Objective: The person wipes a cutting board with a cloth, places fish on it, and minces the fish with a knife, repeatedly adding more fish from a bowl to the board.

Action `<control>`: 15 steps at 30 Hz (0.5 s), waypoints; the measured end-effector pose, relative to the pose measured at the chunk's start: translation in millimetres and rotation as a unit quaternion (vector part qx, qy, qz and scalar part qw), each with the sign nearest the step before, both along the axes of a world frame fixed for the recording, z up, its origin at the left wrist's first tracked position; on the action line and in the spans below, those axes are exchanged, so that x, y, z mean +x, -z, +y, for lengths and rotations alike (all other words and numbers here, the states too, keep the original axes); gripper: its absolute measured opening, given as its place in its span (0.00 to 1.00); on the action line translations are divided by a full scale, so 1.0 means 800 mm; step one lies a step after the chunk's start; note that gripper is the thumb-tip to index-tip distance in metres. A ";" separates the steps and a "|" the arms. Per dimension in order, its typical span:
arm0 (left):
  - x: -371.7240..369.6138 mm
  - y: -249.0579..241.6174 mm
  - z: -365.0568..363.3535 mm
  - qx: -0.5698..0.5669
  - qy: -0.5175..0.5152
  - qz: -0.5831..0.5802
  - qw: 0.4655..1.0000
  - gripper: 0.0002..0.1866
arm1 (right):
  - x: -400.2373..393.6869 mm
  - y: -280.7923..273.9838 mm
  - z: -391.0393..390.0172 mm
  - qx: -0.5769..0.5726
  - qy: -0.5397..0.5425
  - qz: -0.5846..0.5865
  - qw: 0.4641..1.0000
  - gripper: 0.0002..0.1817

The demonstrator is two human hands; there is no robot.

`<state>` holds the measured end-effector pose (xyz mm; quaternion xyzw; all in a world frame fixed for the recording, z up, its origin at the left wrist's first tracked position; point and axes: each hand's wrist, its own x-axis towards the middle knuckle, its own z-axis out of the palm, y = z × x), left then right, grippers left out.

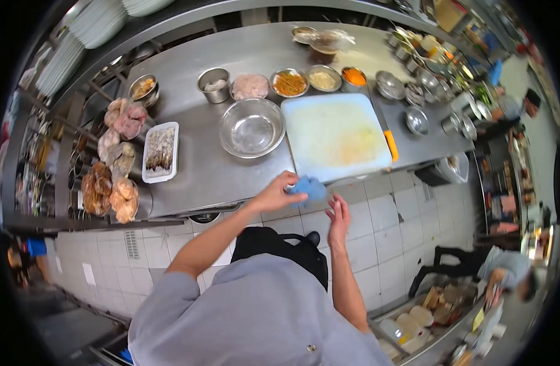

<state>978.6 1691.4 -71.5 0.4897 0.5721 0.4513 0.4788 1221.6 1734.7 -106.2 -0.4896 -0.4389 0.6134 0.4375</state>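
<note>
Left forearm (222, 227): angled far and right.
Left hand (285, 192): I see thumb and fingers pinched.
Right forearm (348, 283): reaching far, leaning left.
Right hand (339, 221): fingers loosely apart, as best I can tell remotely.

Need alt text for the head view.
Left hand pinches a crumpled blue item; right hand open nearby. Beyond, a steel counter holds a white cutting board, orange-handled knife, metal bowl and food containers.

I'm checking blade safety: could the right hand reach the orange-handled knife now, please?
Probably yes: the right hand looks empty, and nothing visible stands between it and the orange knife handle.
</note>
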 end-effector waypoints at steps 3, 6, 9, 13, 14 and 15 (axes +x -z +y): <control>0.069 -0.015 -0.004 -0.024 -0.095 -0.136 0.986 0.24 | -0.070 -0.019 0.050 -0.076 -0.091 0.234 0.965 0.26; 0.101 -0.014 -0.005 -0.008 -0.217 -0.186 0.958 0.25 | -0.103 -0.034 0.070 -0.127 -0.193 0.216 0.949 0.21; 0.062 -0.006 -0.029 -0.069 -0.257 -0.107 0.958 0.22 | -0.129 -0.031 0.085 -0.062 -0.315 0.084 0.943 0.13; 0.018 -0.023 -0.061 0.053 -0.308 0.120 0.942 0.23 | -0.134 -0.053 0.132 0.229 -0.363 -0.026 0.903 0.05; -0.003 -0.022 -0.072 0.056 -0.335 0.167 0.926 0.23 | -0.124 -0.052 0.149 0.317 -0.343 -0.046 0.883 0.05; -0.025 -0.019 -0.083 0.056 -0.362 0.213 0.906 0.23 | -0.106 -0.048 0.173 0.200 -0.371 -0.042 0.906 0.03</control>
